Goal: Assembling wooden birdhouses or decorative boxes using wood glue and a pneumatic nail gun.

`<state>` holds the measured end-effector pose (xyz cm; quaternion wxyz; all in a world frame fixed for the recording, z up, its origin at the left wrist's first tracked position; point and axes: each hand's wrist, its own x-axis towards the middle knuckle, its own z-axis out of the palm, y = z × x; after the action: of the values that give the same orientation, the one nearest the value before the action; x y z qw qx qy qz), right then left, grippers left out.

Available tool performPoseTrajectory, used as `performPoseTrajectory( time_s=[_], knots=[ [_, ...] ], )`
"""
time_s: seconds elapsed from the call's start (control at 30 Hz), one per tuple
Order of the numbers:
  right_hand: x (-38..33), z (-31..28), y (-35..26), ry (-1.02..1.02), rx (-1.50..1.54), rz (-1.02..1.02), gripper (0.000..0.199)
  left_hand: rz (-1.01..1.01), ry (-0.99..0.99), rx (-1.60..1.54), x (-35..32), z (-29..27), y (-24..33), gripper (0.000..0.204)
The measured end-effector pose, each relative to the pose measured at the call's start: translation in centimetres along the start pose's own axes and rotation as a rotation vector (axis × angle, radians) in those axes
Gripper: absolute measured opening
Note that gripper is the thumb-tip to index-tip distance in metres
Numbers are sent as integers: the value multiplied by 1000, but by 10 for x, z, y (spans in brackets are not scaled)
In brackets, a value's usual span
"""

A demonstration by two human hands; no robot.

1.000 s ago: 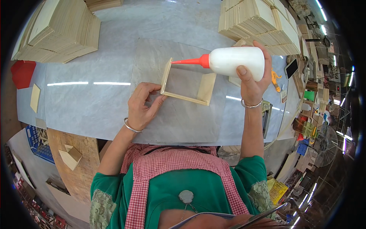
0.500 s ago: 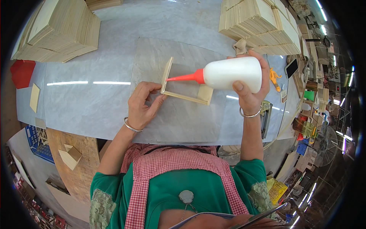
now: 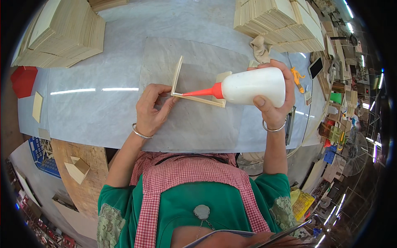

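My right hand (image 3: 275, 97) wraps round a white squeeze bottle (image 3: 250, 86) with a red cap and a long red nozzle, tilted on its side. Its nozzle tip points left, to the near left corner of a small wooden frame (image 3: 202, 101). White glue shows along the frame's edge at that corner. The frame is made of thin pale boards, with one piece on the left, one along the near side and one on the right, partly behind the bottle. My left hand (image 3: 152, 108) pinches the same corner between thumb and fingers.
Tall stacks of thin boards stand at the far left (image 3: 68, 35) and far right (image 3: 281, 27). A crumpled cloth (image 3: 260, 48), an orange tool (image 3: 297, 78) and a dark-screened device (image 3: 316, 68) lie on the right. A red piece (image 3: 24, 82) lies at the left edge.
The nozzle tip has moved down along the frame's left piece to the near corner. The frame and my left hand have shifted slightly to the left and away from me.
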<state>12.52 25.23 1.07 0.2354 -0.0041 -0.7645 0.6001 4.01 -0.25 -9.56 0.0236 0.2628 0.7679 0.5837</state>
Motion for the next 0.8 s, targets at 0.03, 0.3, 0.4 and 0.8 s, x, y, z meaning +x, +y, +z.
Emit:
performPoseTrajectory(
  time_s=[0.03, 0.3, 0.4, 0.8],
  knots=[
    [-1, -2, -1, 4, -1, 1, 74, 1, -4, -1, 0, 0, 0, 23],
    [-16, -31, -9, 15, -95, -14, 74, -55, -14, 3, -1, 0, 3, 21],
    [-23, -37, -15, 56, -93, 15, 74, -36, -3, 2, -1, 1, 0, 20],
    [-49, -68, -19, 166, -108, 73, 73, -89, -9, -58, -4, 2, -6, 20]
  ],
)
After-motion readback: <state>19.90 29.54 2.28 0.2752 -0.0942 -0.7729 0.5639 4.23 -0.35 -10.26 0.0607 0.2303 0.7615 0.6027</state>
